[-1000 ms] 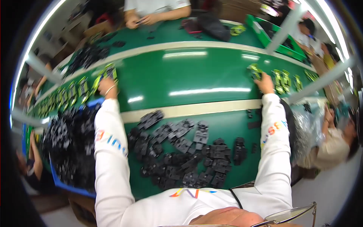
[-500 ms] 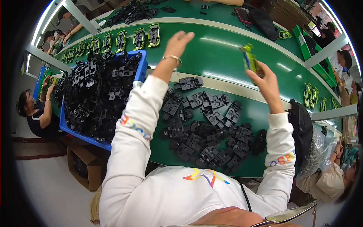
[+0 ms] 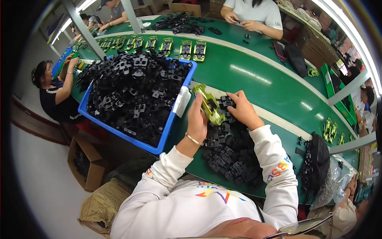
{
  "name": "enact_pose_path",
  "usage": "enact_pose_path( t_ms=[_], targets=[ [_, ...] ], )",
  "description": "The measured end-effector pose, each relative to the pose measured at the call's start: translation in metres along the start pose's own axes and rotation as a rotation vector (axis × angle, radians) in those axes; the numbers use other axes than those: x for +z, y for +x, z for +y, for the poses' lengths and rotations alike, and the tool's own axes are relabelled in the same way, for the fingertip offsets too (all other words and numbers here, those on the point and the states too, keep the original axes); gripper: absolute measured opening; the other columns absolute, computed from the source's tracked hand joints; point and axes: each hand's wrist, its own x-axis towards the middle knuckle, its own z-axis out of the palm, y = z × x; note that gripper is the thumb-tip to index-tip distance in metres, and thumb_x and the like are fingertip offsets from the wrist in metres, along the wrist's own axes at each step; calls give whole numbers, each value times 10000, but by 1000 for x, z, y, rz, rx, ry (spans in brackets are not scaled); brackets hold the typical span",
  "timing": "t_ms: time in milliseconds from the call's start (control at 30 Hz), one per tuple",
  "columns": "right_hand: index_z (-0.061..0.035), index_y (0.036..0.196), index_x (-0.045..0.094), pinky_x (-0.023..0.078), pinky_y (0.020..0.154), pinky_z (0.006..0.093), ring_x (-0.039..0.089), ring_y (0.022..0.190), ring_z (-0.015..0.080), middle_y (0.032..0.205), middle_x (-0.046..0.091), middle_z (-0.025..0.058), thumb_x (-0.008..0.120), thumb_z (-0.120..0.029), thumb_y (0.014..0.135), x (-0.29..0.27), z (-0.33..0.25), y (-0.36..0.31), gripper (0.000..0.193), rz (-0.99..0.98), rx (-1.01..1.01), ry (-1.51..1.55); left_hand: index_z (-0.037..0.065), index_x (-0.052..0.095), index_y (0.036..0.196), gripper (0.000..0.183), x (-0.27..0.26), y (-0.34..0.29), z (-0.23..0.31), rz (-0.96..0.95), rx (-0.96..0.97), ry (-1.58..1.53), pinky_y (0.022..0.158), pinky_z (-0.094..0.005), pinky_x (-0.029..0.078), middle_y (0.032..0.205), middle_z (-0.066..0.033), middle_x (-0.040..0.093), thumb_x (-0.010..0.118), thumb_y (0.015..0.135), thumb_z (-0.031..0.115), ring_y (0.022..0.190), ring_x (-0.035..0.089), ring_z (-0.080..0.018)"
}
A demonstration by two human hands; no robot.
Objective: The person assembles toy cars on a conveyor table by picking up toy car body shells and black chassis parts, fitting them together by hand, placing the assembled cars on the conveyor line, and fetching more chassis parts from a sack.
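My left hand (image 3: pixel 195 124) is closed around a lime-green toy car shell (image 3: pixel 214 114), tilted so that its hollow side partly shows. Just to the right, my right hand (image 3: pixel 244 113) pinches a black plastic chassis part (image 3: pixel 227 102) close beside the shell. I cannot tell whether the two pieces touch. Under both hands lies a loose pile of similar black chassis parts (image 3: pixel 230 159) on the green tabletop.
A blue bin (image 3: pixel 162 140) heaped with black parts stands left of my hands. Beyond it, green-and-black car bodies (image 3: pixel 186 50) form a row along the bench. A black bag (image 3: pixel 318 157) lies at right. Co-workers sit opposite and at the left.
The green shell has passed from my right hand to my left, which was empty and stretched forward. Both hands have drawn in over the pile, and my right now holds a black part.
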Motion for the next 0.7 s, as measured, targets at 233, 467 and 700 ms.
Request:
enact_pose_path(
  t_ms=[233, 467, 700],
  targets=[
    [-125, 1112, 652, 477, 919, 416, 562, 1082, 368, 1185, 553, 130, 493, 94, 720, -26, 1, 10, 476, -177, -130, -300, 36, 511, 1232, 437, -7, -26, 15, -39, -129, -38, 847, -341, 526, 1089, -114, 643, 473, 1018, 415, 950, 653, -211],
    [-86, 1039, 663, 434, 1009, 400, 533, 1207, 366, 1380, 525, 118, 468, 30, 792, -54, 23, -17, 336, -233, -92, -11, 35, 536, 1181, 461, -14, -23, 14, -70, -146, -33, 845, -309, 499, 1036, -86, 635, 507, 996, 457, 923, 627, -163],
    [-66, 1224, 578, 471, 937, 428, 567, 1146, 381, 1381, 504, 171, 727, -201, 821, -31, 11, -36, 451, 48, 112, -179, 32, 546, 1187, 439, -4, -16, 3, -115, -154, 28, 885, -333, 514, 1072, -82, 632, 503, 1003, 429, 969, 628, -174]
  ],
)
